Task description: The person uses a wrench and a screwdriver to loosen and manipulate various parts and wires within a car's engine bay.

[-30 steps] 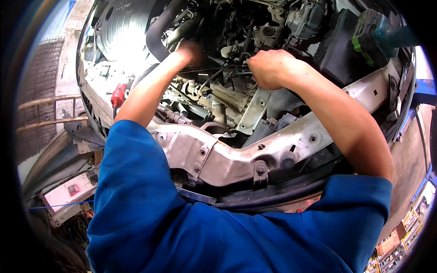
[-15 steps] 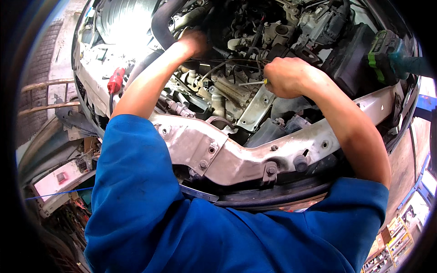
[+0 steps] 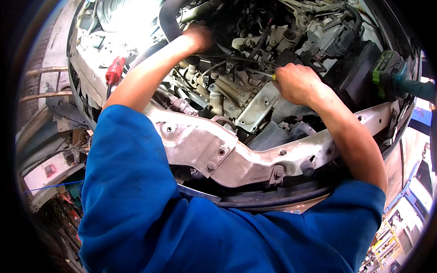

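My right hand (image 3: 298, 83) is closed round a screwdriver. Only a bit of its yellow handle (image 3: 274, 77) and its thin shaft (image 3: 258, 72) show, the shaft pointing left over the engine bay. Deeper in, my left hand (image 3: 198, 37) reaches beside a thick black hose (image 3: 169, 22); its fingers are hidden in shadow. A thin dark wire or cable (image 3: 223, 57) runs between the two hands. Below my right hand lies a pale metal bracket (image 3: 258, 108).
The bare front crossmember (image 3: 248, 166) spans the car in front of me. A red plug-like tool (image 3: 115, 70) on a black cord stands at the left. At the right lies a teal and black power tool (image 3: 400, 78) near a black box (image 3: 353, 68). Bright light washes out the left side.
My right hand has shifted slightly right and down with the screwdriver, its shaft now tilting up to the left. My left hand stays by the hose. The whole view has shifted a little.
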Demonstrator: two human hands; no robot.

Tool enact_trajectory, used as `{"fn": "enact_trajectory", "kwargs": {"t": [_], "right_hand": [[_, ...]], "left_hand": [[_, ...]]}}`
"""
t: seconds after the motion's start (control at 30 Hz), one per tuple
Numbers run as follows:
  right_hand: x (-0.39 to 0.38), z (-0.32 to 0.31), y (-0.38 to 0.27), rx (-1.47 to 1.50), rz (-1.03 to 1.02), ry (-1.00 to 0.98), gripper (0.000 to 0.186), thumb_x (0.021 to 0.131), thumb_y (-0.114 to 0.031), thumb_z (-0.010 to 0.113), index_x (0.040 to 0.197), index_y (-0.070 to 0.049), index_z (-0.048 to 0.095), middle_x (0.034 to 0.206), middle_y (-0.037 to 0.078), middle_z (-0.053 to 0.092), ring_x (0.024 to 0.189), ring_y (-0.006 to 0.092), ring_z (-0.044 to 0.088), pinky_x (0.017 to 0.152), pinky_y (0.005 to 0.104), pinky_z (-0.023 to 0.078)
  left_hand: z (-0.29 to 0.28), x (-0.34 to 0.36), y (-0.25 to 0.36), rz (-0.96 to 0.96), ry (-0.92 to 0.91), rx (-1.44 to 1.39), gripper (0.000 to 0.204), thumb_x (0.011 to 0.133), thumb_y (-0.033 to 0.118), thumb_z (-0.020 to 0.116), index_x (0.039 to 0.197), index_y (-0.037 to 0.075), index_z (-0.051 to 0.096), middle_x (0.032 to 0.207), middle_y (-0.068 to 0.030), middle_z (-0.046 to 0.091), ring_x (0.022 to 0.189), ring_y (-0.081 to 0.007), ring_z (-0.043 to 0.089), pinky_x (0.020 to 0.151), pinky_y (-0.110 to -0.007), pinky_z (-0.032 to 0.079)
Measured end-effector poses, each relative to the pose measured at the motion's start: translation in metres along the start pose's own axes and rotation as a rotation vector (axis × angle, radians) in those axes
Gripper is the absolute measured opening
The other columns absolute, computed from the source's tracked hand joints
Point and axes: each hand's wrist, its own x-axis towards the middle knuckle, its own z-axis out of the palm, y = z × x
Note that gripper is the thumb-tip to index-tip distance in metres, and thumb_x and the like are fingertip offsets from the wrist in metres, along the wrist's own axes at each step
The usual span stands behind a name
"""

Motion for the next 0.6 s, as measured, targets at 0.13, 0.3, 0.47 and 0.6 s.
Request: {"fn": "enact_trajectory", "kwargs": {"t": [0.13,0.3,0.47,0.6], "right_hand": [[0.008,0.003,0.008,-0.001,0.101,0.103,0.016,0.076,-0.005,0.058,0.083,-0.001,0.071,0.092,0.021,0.069,0.089,0.0342,0.068,0.076,0.0409,0.055],[0.007,0.001,-0.002,-0.012,-0.005,-0.001,0.019,0.081,-0.011,0.057,0.086,0.001,0.07,0.093,0.022,0.068,0.09,0.0363,0.067,0.078,0.0425,0.054],[0.003,0.0,0.0,0.011,-0.01,-0.03,0.02,0.082,-0.012,0.056,0.087,0.001,0.07,0.093,0.022,0.068,0.091,0.0365,0.066,0.078,0.0428,0.054],[-0.001,-0.005,-0.001,0.03,-0.052,-0.01,0.019,0.08,-0.01,0.056,0.085,0.001,0.07,0.093,0.022,0.068,0.09,0.0361,0.067,0.078,0.0426,0.054]], "left_hand": [[0.003,0.009,-0.007,-0.075,-0.007,-0.073,0.04,0.096,0.033,0.04,0.108,0.007,0.068,0.111,-0.0145,0.067,0.106,-0.0297,0.063,0.089,-0.042,0.05],[0.026,0.019,-0.019,-0.022,-0.013,-0.077,0.031,0.09,0.024,0.049,0.103,0.005,0.069,0.111,-0.0154,0.067,0.104,-0.029,0.064,0.088,-0.043,0.051],[-0.008,0.013,-0.006,-0.07,-0.119,-0.135,0.02,0.081,0.019,0.059,0.091,0.007,0.072,0.093,-0.0149,0.071,0.089,-0.0315,0.068,0.078,-0.041,0.055],[-0.034,-0.048,0.011,0.021,0.024,-0.209,0.032,0.08,0.027,0.066,0.103,0.006,0.066,0.096,-0.0168,0.067,0.092,-0.0337,0.065,0.077,-0.043,0.054]]}}
